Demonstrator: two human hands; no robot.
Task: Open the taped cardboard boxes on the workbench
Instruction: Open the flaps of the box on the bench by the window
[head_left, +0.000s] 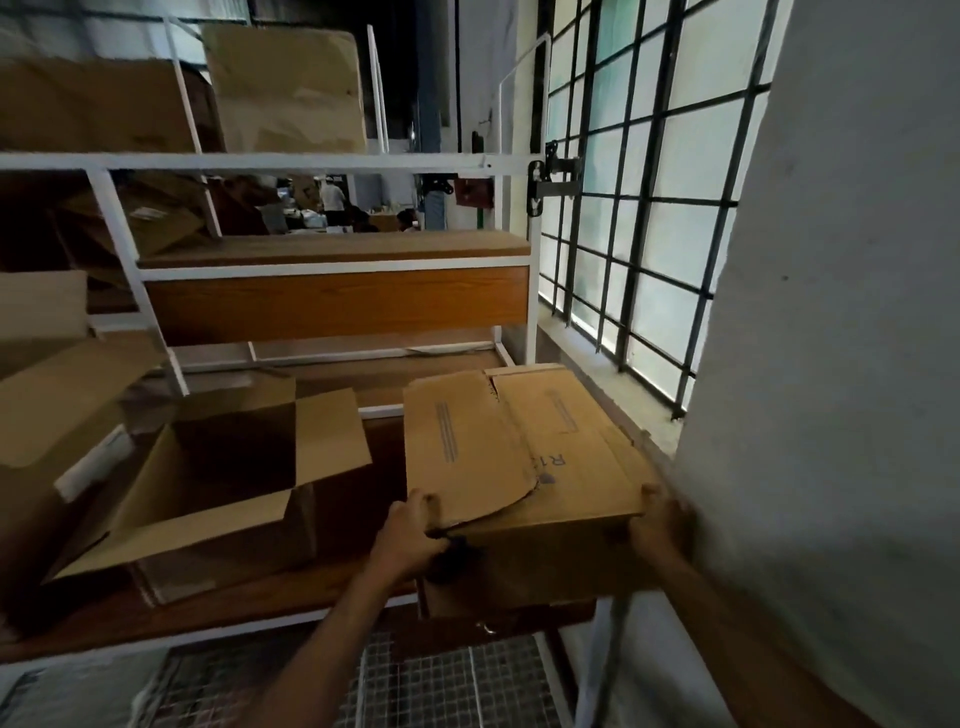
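The left hand (410, 535) and right hand (660, 525) are gripping a box (524, 457) at its near-left and near-right corners, and the box is sitting at the right end of the bench (249, 613). Left of the grip an open box (218, 493) is lying on the same bench, apart from the held one, with more cardboard (57, 415) leaning further left. Behind the grip a rack (332, 162) is standing with sheets (285, 88) on its top shelf, a window (639, 208) is rising beyond and to the right, a wall (831, 364) is running just beside the right hand, and a grate (441, 686) is lying below the grip.
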